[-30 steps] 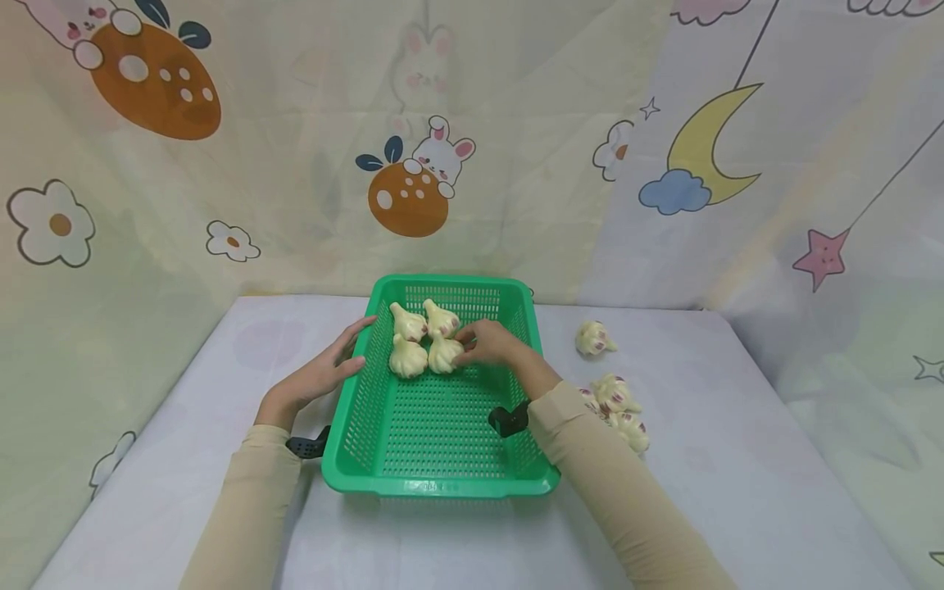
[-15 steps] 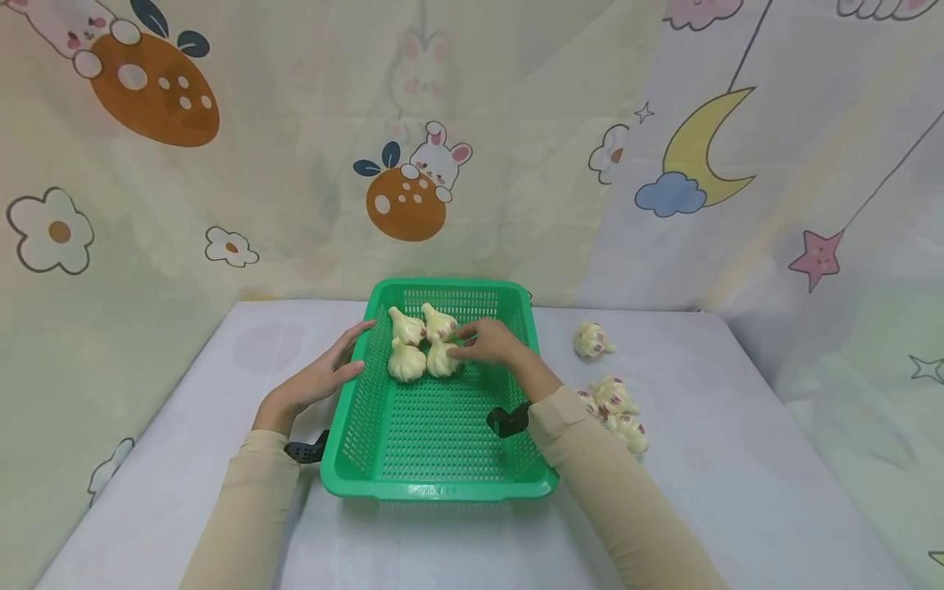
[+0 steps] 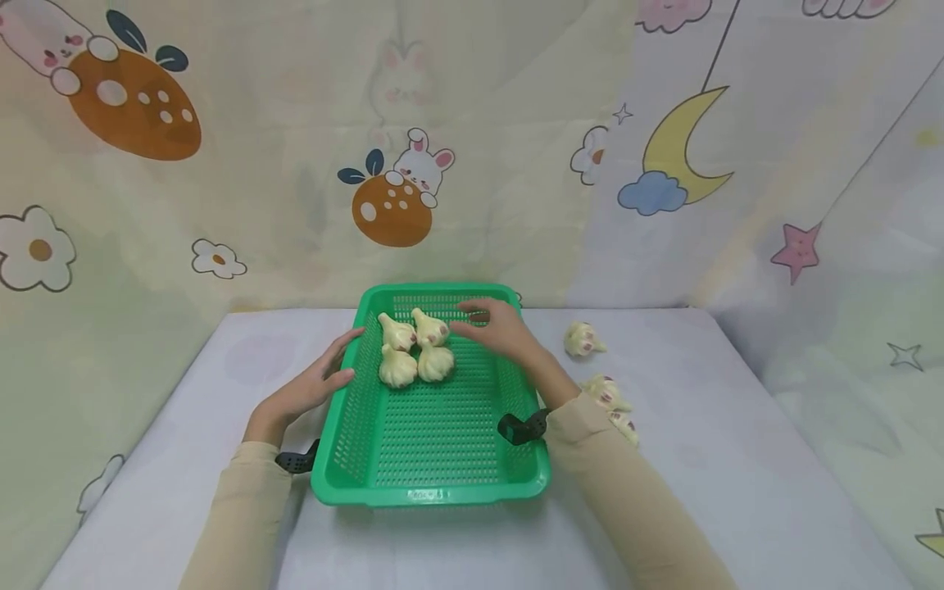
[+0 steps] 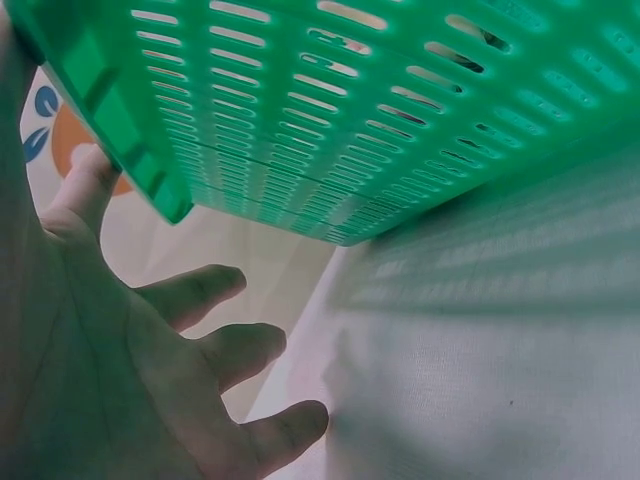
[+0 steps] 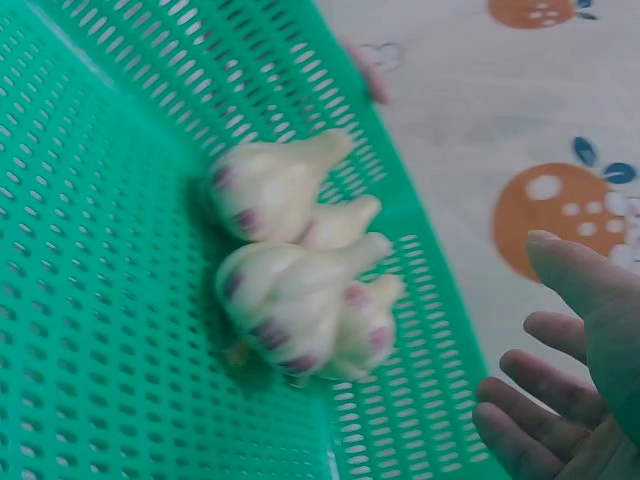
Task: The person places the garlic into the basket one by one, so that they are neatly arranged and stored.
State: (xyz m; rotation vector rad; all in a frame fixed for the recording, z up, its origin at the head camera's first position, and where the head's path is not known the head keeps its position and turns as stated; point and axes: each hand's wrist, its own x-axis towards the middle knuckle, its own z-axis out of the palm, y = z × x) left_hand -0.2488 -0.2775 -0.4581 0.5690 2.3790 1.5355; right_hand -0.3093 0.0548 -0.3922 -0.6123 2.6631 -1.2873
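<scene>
Several cream-white garlic bulbs (image 3: 436, 363) with purple marks lie grouped at the far left inside a green perforated plastic basket (image 3: 430, 496). My right hand (image 3: 500, 326) is raised over the basket's far right part, fingers spread and holding nothing. In the right wrist view, the bulbs (image 5: 290, 310) sit apart from that hand (image 5: 570, 385). At the basket's left side, my left hand (image 3: 306, 387) touches the rim with its fingertips. The left wrist view shows this hand (image 4: 120, 330) with several fingers extended outside the basket wall (image 4: 290, 120).
To the right of the basket, more garlic bulbs lie on the white-covered table: one (image 3: 583, 338) farther back and others (image 3: 608, 393) partly hidden by my right forearm. A cartoon-printed cloth (image 3: 509, 164) hangs behind the table.
My right hand has let go of the nearer right garlic bulb and risen away, up and to the right. The bulb stays in the basket. The left hand remains at the rim.
</scene>
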